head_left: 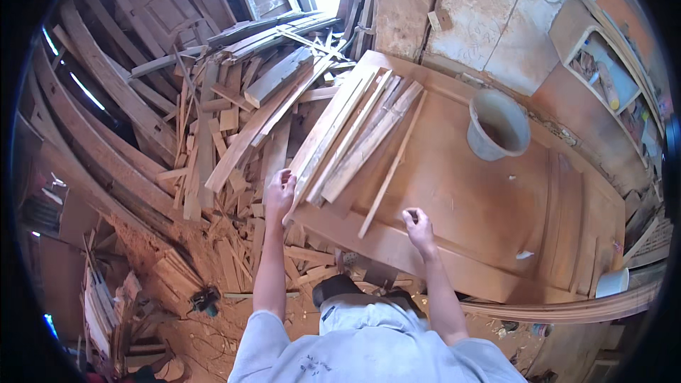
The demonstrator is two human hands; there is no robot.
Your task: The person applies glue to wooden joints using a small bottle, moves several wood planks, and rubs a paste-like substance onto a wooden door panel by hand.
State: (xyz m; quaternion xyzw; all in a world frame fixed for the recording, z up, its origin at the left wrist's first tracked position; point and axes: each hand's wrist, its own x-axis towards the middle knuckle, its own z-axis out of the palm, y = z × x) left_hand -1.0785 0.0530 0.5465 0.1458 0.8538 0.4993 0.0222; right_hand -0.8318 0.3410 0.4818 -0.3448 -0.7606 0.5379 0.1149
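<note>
Boards [374, 143] already lie bunched on the panel [454, 191], one thin strip [394, 164] beside them, left hand's [281, 190] grip unclear, right hand [418, 228] half-open, seemingly empty

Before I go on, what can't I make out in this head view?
Left hand: head view; the hand itself hides whether it grips or only touches the boards.
Right hand: head view; too small to tell whether it pinches anything.
Bucket: head view; shade obscures whether anything lies at its bottom.
Dark thing at lower left: head view; too small and dark to identify.
</note>
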